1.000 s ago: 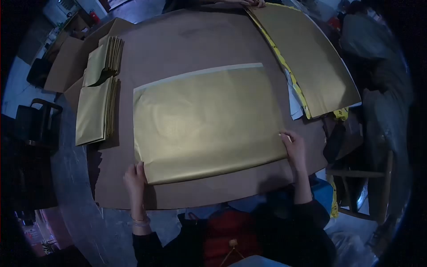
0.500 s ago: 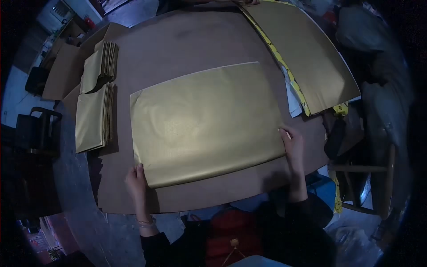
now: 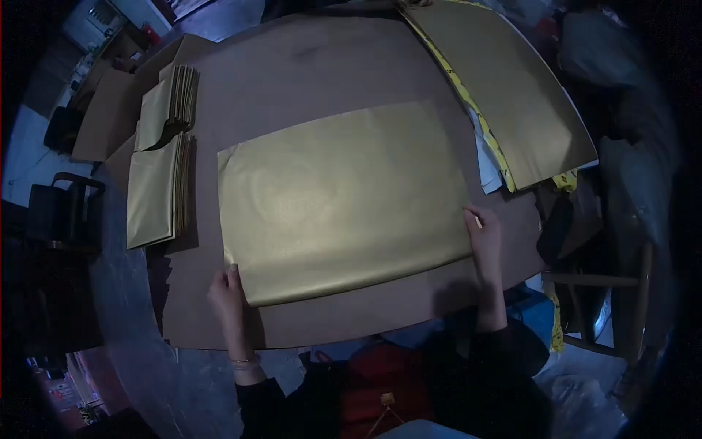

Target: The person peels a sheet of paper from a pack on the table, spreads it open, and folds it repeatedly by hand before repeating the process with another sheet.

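Observation:
A large sheet of gold paper (image 3: 340, 190) lies in front of me, its near edge curled over into a rounded fold. At its lower left corner, my left hand (image 3: 228, 289) is closed in a pinch on the paper edge. My right hand (image 3: 485, 233) pinches the right edge, a little above the lower right corner. Under the sheet is a brown board-like table covering (image 3: 314, 69). The underside of the paper is hidden.
Folded gold paper pieces (image 3: 153, 194) stand stacked at the left beside an open cardboard box (image 3: 110, 110). At the far right lies a pile of large gold sheets (image 3: 504, 88) with yellow edging; a person's hand (image 3: 418, 3) touches its far end. A wooden chair (image 3: 599, 279) stands to the right.
The view has shifted slightly. Both hands keep their pinch on the gold paper, and the pale line along its far edge shows less clearly now.

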Tool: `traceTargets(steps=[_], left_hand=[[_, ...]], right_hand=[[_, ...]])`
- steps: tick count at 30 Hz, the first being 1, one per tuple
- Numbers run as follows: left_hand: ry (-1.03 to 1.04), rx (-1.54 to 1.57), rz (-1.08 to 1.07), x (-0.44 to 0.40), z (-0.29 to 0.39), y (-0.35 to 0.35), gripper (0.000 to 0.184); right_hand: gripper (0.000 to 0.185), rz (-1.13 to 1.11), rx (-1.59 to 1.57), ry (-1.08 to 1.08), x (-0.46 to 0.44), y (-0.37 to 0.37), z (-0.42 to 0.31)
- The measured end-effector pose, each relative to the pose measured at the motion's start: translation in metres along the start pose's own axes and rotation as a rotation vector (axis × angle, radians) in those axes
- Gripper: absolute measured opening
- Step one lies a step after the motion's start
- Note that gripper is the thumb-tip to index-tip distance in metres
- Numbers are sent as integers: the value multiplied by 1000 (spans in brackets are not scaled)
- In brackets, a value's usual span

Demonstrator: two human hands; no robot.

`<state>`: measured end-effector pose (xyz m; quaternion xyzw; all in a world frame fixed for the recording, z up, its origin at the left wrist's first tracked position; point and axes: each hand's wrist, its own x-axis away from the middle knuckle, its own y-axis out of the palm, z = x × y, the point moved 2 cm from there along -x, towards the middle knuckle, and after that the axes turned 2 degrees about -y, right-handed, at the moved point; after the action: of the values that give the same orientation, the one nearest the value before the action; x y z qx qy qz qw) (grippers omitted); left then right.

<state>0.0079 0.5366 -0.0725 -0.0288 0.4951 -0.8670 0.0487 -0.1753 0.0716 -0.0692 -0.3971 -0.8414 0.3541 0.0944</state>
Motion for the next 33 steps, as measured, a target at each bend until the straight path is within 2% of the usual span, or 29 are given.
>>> traceTargets(steps=[4, 8, 10, 13, 15, 17, 19, 21, 23, 33], left_hand=[[4, -27, -1, 1, 7, -4, 42], [-100, -124, 19, 8, 27, -12, 45], [-119, -141, -44, 5, 22, -10, 46], [-30, -142, -18, 4, 19, -9, 40], [-41, -104, -8, 3, 8, -1, 39], [23, -119, 9, 9, 27, -12, 37], [-28, -154, -2, 9, 29, -11, 37], [-61, -141, 42, 5, 19, -7, 38], [-95, -202, -22, 4, 17, -5, 41], [-77, -144, -16, 8, 24, -8, 41]], right_hand=[[20, 11, -13, 33, 0, 2, 5], [21, 24, -34, -30, -1, 5, 13], [22, -17, -22, 11, -1, 3, 6], [23, -16, 16, -40, -2, 3, 12], [23, -12, 51, -34, -1, 3, 14], [23, -19, 78, -39, 0, 4, 7], [23, -15, 5, 24, 1, -1, -7], [24, -44, -37, -20, -4, 5, 19], [24, -40, -59, 47, -5, 7, 21], [25, -93, -32, 64, -8, 6, 27]])
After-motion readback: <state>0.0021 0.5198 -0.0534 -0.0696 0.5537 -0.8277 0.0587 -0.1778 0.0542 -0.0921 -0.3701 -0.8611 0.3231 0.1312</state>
